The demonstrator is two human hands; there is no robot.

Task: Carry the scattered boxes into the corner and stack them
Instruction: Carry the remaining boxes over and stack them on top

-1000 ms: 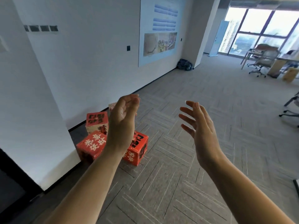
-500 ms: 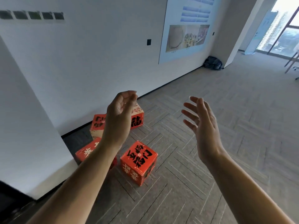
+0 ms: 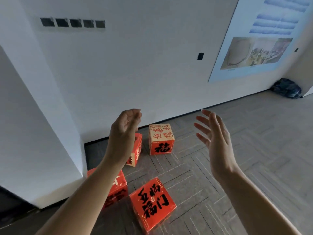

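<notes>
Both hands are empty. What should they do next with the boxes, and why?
Probably lower the left hand and right hand onto the sides of the nearest red box. Both hands hover open and hold nothing, and no box sits on another yet.

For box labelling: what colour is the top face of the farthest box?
Cream with red characters on the farthest box; its front is red with black. Head view.

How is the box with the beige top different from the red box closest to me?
The beige-topped box has red writing on top; the closest box has a red top with black writing. The beige-topped box sits square-on near the wall; the closest box is turned at an angle. Both are cubes on the floor.
</notes>
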